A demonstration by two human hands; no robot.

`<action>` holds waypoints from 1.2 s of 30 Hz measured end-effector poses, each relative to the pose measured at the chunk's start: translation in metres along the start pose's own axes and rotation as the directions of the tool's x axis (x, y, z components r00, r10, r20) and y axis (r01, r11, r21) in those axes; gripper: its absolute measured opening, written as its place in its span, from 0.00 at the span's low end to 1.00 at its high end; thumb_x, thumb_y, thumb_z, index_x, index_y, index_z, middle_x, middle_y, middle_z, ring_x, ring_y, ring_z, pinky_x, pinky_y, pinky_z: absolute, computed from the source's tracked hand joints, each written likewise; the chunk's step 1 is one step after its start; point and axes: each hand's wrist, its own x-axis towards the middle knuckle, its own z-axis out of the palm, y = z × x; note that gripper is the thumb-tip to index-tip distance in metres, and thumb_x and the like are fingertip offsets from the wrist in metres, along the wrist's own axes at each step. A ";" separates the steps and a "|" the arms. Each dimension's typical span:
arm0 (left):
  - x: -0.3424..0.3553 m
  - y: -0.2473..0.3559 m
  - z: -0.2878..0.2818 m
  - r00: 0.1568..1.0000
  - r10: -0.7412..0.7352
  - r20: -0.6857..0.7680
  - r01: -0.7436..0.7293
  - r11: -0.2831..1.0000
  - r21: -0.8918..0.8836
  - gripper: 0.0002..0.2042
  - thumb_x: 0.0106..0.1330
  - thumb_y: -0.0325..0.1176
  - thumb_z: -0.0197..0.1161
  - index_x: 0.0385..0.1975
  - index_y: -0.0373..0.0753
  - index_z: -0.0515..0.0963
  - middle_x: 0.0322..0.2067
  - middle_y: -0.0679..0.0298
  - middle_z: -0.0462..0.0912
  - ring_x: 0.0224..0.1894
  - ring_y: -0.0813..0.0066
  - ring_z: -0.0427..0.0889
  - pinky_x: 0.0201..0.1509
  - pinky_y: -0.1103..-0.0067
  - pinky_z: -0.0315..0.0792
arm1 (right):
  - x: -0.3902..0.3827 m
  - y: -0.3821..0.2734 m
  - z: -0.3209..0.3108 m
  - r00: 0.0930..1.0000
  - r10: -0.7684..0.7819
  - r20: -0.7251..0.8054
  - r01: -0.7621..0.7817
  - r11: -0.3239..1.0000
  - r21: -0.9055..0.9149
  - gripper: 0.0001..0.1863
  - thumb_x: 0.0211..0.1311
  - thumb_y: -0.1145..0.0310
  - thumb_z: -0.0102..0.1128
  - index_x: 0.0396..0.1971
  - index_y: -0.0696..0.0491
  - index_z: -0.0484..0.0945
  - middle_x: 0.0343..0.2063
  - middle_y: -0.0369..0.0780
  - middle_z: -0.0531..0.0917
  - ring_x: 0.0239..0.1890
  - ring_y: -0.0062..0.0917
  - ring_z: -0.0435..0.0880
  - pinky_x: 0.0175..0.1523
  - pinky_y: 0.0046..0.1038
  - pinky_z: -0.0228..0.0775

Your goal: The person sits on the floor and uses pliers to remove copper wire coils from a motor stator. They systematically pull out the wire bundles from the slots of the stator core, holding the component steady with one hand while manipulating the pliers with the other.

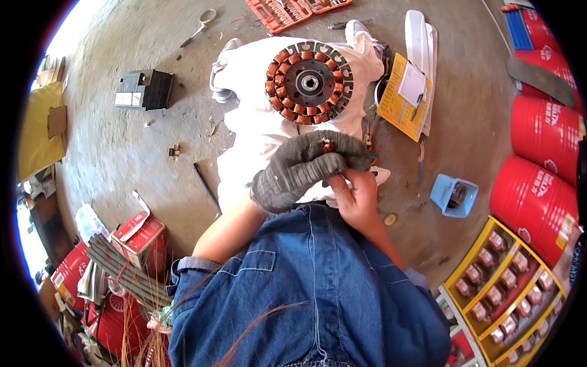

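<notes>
My left hand [293, 174], in a dark grey knitted glove, is closed in front of my waist. A small reddish copper-coloured piece [328, 145] shows between its fingers; the rest is hidden. My bare right hand [358, 199] meets the glove's fingertips from the right, thumb and fingers pinched together. Whatever it grips is hidden. Just beyond both hands, a round motor stator [310, 83] lies on the white fabric [257, 131] over my legs. Copper coils cover most of its teeth, while bare dark teeth show along its far and right edge.
An orange tool case [281, 15] lies open at the far side, and a black battery [147, 90] stands left. To the right are a yellow sheet [394, 98] with a notepad and pen, a blue tub [454, 196], red drums [532, 202] and a yellow compartment rack [507, 287].
</notes>
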 end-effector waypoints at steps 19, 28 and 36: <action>0.008 -0.032 -0.021 0.995 -0.041 -0.088 0.028 0.989 -0.146 0.31 0.76 0.54 0.42 0.65 0.33 0.64 0.61 0.55 0.72 0.63 0.66 0.71 0.66 0.71 0.65 | 0.014 -0.021 -0.019 0.952 -0.253 -0.170 0.134 0.849 -0.511 0.10 0.49 0.78 0.69 0.34 0.57 0.83 0.21 0.38 0.78 0.26 0.31 0.72 0.34 0.31 0.64; 0.009 -0.022 -0.010 0.996 -0.035 -0.082 0.049 0.982 0.184 0.22 0.71 0.36 0.59 0.62 0.34 0.69 0.57 0.58 0.76 0.57 0.72 0.75 0.61 0.74 0.71 | 0.013 -0.016 -0.023 0.950 -0.250 -0.184 0.088 0.786 -0.611 0.09 0.45 0.76 0.70 0.30 0.55 0.81 0.20 0.36 0.76 0.27 0.32 0.73 0.34 0.32 0.64; 0.011 -0.034 -0.012 0.992 0.026 -0.121 0.047 0.826 0.562 0.19 0.68 0.30 0.62 0.57 0.32 0.73 0.56 0.58 0.78 0.57 0.71 0.76 0.62 0.73 0.69 | 0.013 -0.005 -0.030 0.943 -0.256 -0.213 0.081 0.796 -0.600 0.09 0.46 0.75 0.70 0.30 0.56 0.81 0.22 0.37 0.77 0.29 0.33 0.73 0.35 0.32 0.65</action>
